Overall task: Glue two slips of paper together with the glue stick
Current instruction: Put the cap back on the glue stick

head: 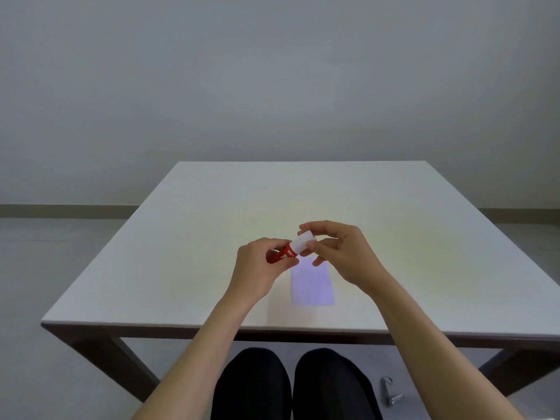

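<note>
Red glue stick (280, 256) gripped by left hand (257, 268), right hand (336, 253) pinching its white cap (303, 242), pale paper slip (312, 286) below

Both bare forearms reaching toward twelve o'clock, left hand (263, 262) and right hand (336, 253) raised close together, fingers curled in pinching grips.

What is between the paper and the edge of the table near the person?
Nothing. In the head view, the table is bare between the paper and its near edge.
</note>
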`<state>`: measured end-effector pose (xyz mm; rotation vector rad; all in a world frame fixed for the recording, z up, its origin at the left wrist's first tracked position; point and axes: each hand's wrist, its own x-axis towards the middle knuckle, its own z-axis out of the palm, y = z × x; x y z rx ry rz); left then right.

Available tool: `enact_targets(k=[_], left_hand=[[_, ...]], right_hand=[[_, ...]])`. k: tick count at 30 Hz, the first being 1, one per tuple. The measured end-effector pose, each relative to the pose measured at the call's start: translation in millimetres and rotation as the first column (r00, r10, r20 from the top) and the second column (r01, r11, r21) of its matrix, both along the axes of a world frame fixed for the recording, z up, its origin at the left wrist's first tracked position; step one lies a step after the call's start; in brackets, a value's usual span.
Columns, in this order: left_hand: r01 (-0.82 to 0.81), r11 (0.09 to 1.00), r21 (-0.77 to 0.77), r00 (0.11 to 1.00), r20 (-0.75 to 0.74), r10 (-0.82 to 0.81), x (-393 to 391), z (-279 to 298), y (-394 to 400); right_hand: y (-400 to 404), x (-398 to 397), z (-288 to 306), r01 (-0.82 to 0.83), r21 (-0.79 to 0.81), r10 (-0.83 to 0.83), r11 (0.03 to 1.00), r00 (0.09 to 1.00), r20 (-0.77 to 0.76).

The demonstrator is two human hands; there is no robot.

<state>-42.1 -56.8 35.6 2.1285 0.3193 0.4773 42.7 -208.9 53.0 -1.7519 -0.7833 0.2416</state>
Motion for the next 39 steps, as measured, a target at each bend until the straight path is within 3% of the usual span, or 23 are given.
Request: enact_targets(k=[4, 7, 9, 13, 18, 22, 25, 27, 32, 39], left_hand=[[0.075, 0.992, 0.106, 0.997, 0.001, -0.075, -2, -2, -5], [0.106, 0.982, 0.158, 0.994, -0.006, -0.106, -3, -7, -11], [0.111, 0.979, 0.174, 0.994, -0.01, -0.111, -3, -9, -14], [0.082, 0.983, 0.165, 0.997, -0.006, -0.082, -2, -6, -8], [0.107, 0.979, 0.176, 0.994, -0.008, -0.107, -3, -8, -10], [0.111, 0.982, 0.151, 0.994, 0.004, -0.113, -2, -9, -7], [0.16, 0.967, 0.198, 0.987, -0.039, -0.156, -1, -8, -8], [0.149, 0.966, 0.212, 0.989, -0.038, -0.144, 2, -5, -8], [-0.131, 0.991, 0.022, 0.987, 0.096, 0.128, 31, 11, 26], [-0.187, 0.98, -0.062, 0.982, -0.037, 0.185, 67, -7, 50]], right_hand=[[-1, 0, 1, 0.055, -0.196, -0.02, 0.979, 0.984, 0.18], [2, 1, -2, 0.276, -0.474, -0.089, 0.836, 0.921, 0.379], [0, 2, -2, 0.357, -0.527, -0.1, 0.772, 0.886, 0.453], [-14, 3, 3, -0.034, -0.282, 0.08, 0.959, 0.985, 0.154], [-7, 4, -2, 0.23, -0.407, -0.077, 0.884, 0.93, 0.358], [-12, 0, 1, -0.005, -0.297, 0.056, 0.955, 0.985, 0.165], [-5, -2, -3, 0.242, -0.5, -0.084, 0.831, 0.945, 0.317], [-5, -5, -4, 0.329, -0.537, -0.188, 0.777, 0.935, 0.302], [-20, -22, -13, 0.185, -0.355, -0.169, 0.917, 0.983, 0.076], [-38, -50, -41, 0.011, -0.323, -0.041, 0.946, 0.995, -0.086]])
